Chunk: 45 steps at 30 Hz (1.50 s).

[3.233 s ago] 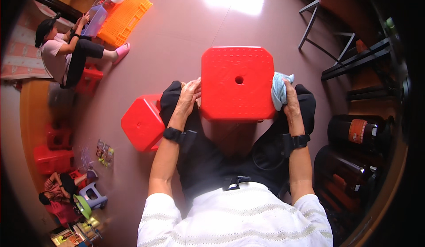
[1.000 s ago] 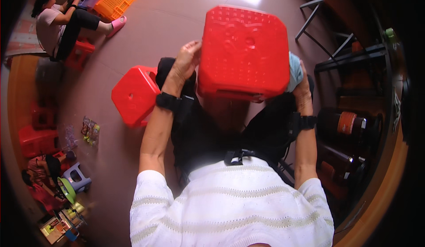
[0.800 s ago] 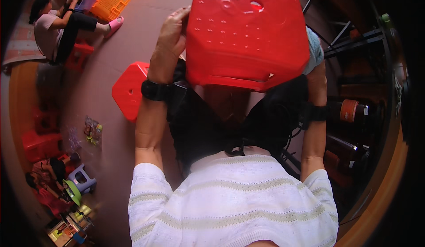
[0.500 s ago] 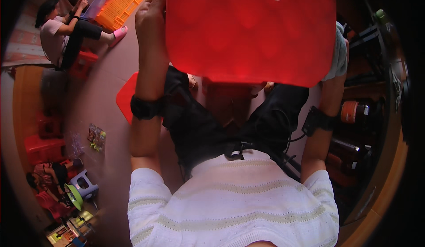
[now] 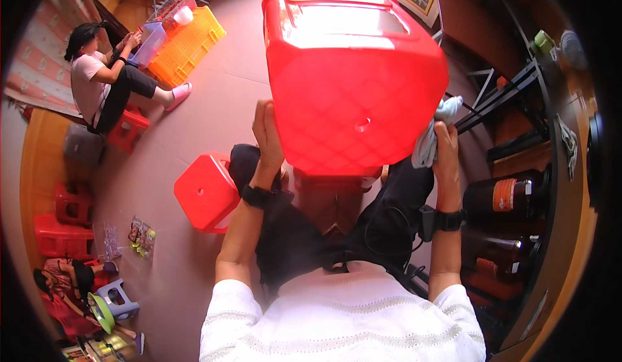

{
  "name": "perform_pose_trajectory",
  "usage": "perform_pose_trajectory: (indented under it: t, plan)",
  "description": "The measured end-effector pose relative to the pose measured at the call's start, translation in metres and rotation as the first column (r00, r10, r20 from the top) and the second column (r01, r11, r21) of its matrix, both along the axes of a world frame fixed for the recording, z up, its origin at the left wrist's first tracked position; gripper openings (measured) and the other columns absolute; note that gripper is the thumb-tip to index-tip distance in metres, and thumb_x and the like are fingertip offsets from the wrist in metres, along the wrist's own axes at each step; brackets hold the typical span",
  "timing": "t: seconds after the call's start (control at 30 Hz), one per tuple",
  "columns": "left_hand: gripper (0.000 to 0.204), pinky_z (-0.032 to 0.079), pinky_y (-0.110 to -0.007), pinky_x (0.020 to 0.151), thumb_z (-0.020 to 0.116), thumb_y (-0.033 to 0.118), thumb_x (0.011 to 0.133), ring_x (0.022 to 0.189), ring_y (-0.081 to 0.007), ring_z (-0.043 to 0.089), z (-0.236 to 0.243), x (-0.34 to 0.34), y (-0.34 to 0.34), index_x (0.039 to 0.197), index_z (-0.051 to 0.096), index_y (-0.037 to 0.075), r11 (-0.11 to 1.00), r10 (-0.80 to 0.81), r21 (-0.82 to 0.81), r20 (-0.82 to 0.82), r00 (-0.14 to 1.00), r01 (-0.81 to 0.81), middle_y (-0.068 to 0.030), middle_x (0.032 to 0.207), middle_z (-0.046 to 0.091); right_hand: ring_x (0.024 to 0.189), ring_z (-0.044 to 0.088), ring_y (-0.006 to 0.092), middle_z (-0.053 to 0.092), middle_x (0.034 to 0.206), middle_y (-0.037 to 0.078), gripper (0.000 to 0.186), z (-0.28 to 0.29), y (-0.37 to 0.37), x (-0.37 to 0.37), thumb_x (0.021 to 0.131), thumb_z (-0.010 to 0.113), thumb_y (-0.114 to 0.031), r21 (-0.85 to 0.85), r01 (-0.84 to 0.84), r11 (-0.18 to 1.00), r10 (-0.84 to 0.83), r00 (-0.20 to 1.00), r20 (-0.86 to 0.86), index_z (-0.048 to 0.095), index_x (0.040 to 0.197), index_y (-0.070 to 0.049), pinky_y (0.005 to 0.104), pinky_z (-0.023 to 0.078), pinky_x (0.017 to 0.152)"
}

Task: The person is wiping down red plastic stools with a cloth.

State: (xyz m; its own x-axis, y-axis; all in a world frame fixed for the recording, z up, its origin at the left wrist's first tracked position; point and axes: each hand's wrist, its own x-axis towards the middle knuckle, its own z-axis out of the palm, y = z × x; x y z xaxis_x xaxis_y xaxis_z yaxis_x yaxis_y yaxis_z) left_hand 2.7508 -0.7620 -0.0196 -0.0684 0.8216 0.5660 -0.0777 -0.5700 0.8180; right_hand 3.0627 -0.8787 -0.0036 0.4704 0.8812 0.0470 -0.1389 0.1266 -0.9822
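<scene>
A red plastic stool [image 5: 356, 83] hangs tipped in front of me above my knees, its diamond-patterned seat facing me and an open side facing up. My left hand [image 5: 267, 135] grips its left side, with some fingers hidden behind it. A pale blue-grey cloth [image 5: 426, 143] is bunched in my right hand [image 5: 446, 145], against the stool's lower right side. Below the held stool, between my feet, another red plastic piece [image 5: 334, 182] partly shows.
A second red stool [image 5: 206, 186] stands on the floor by my left knee. A person [image 5: 97, 70] sits at the far left beside an orange crate [image 5: 188, 44]. More people sit at the lower left. Large dark bottles [image 5: 502, 195] stand on the right, near a dark folding table [image 5: 476, 31].
The stool has turned and lowered away from me, so its open side now shows. Both hands have come down with it, and the cloth has shifted down the right side.
</scene>
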Motion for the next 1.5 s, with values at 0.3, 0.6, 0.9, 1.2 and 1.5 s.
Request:
perform_pose_trajectory:
  t: [0.3, 0.6, 0.9, 1.2, 1.5]
  plan:
    - [0.029, 0.037, -0.024, 0.067, 0.030, 0.021, 0.103, 0.070, -0.0084, 0.039, 0.008, -0.001, -0.008, 0.085, 0.045, 0.004, 0.992, -0.072, -0.107, -0.022, 0.997, 0.070, -0.0005, 0.075, 0.044, 0.090, 0.055, 0.0092, 0.059, 0.102, 0.002, 0.034, 0.006, -0.012, -0.010, 0.089, 0.055, -0.019, -0.012, 0.054, 0.998, -0.054, 0.998, -0.023, 0.056, 0.118, 0.000, 0.0256, 0.044, 0.081]
    - [0.042, 0.045, -0.028, 0.090, 0.039, 0.038, 0.101, 0.100, -0.0129, 0.055, -0.016, -0.009, 0.004, 0.118, 0.054, 0.003, 0.852, 0.027, -0.504, 0.311, 0.950, 0.141, -0.0033, 0.108, 0.059, 0.104, 0.055, 0.0295, 0.056, 0.115, 0.017, 0.035, 0.093, 0.013, -0.047, 0.090, 0.058, -0.024, 0.047, 0.009, 0.999, -0.046, 0.470, 0.882, 0.056, 0.115, 0.002, 0.0407, 0.044, 0.088]
    - [0.047, 0.042, -0.027, 0.075, 0.035, 0.039, 0.102, 0.077, -0.0114, 0.048, -0.001, -0.017, 0.009, 0.092, 0.056, -0.002, 0.894, -0.001, -0.439, 0.189, 0.982, 0.086, -0.0033, 0.082, 0.054, 0.128, 0.039, 0.0426, 0.046, 0.131, 0.027, 0.049, 0.070, 0.006, -0.122, 0.081, 0.068, -0.026, -0.024, -0.123, 0.992, 0.033, 0.076, 0.997, 0.057, 0.118, 0.003, 0.0554, 0.033, 0.102]
    - [0.037, 0.043, -0.025, 0.071, 0.039, 0.034, 0.101, 0.079, -0.0064, 0.049, -0.037, -0.039, 0.013, 0.097, 0.057, 0.002, 0.829, -0.161, -0.475, 0.302, 0.940, 0.295, 0.0006, 0.084, 0.054, 0.134, 0.037, 0.0275, 0.045, 0.138, 0.017, 0.041, 0.072, 0.031, -0.203, 0.077, 0.056, -0.009, -0.052, -0.304, 0.951, 0.018, -0.112, 0.994, 0.059, 0.117, -0.002, 0.0500, 0.038, 0.101]
    - [0.024, 0.046, -0.027, 0.078, 0.046, 0.024, 0.098, 0.088, -0.0109, 0.052, -0.096, -0.044, 0.008, 0.100, 0.057, 0.003, 0.917, -0.117, -0.355, 0.201, 0.973, 0.183, -0.0023, 0.088, 0.056, 0.131, 0.041, 0.0265, 0.047, 0.136, 0.014, 0.041, 0.085, 0.062, -0.255, 0.079, 0.052, -0.005, -0.090, -0.608, 0.789, 0.007, -0.137, 0.991, 0.056, 0.119, 0.001, 0.0420, 0.032, 0.107]
